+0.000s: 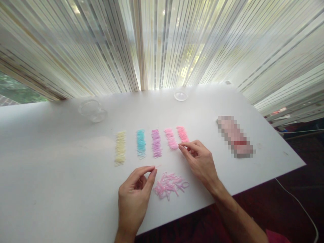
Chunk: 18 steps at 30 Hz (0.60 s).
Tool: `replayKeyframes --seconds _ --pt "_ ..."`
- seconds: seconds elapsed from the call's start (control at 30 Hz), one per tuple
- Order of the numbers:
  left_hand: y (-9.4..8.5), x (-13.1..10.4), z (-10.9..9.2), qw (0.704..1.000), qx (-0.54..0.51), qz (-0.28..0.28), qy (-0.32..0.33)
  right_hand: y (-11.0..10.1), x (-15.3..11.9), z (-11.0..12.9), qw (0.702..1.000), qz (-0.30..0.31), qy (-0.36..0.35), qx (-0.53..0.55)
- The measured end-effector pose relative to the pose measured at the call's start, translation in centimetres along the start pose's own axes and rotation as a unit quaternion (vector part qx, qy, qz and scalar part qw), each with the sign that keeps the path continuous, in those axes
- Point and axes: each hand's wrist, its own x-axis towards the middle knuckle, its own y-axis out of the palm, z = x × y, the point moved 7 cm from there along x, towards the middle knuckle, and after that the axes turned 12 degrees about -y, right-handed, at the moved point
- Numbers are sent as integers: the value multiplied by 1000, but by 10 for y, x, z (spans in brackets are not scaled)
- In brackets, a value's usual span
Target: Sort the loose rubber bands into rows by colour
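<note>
Five short columns of small elastic bands lie side by side: yellow (pixel 120 148), turquoise (pixel 141 143), purple (pixel 156 143), light pink (pixel 171 139) and coral pink (pixel 182 134). Nearer to me is a loose heap of pink and lilac bands (pixel 170 185). My left hand (pixel 136 189) pinches one thin pink elastic band (pixel 158 166) just left of and above that heap. At the near end of the light pink column, my right hand (pixel 199 160) has thumb and forefinger closed together; whatever is between them is too small to make out.
All of this lies on a white table (pixel 63 175) beside a blind-covered window (pixel 162 44). Clear round containers (pixel 92 111) stand at the back left, and a clear dish (pixel 180 96) at the back. A blurred pinkish packet (pixel 234 136) lies right. A white cable (pixel 298 200) runs below the table's edge.
</note>
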Motion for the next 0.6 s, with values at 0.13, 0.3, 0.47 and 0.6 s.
replayKeyframes --seconds 0.13,0.3,0.47,0.6 --pt "0 0 -1 1000 3 2 -7 2 2 -1 1000 -4 -6 -18" --pt "1 -1 -3 1000 17 8 -7 -1 2 10 997 -15 -57 -53" --pt "4 -3 -4 999 18 23 17 4 -9 43 985 76 -155 17" --pt "6 -4 -5 998 15 39 38 13 -15 58 969 137 -194 65"
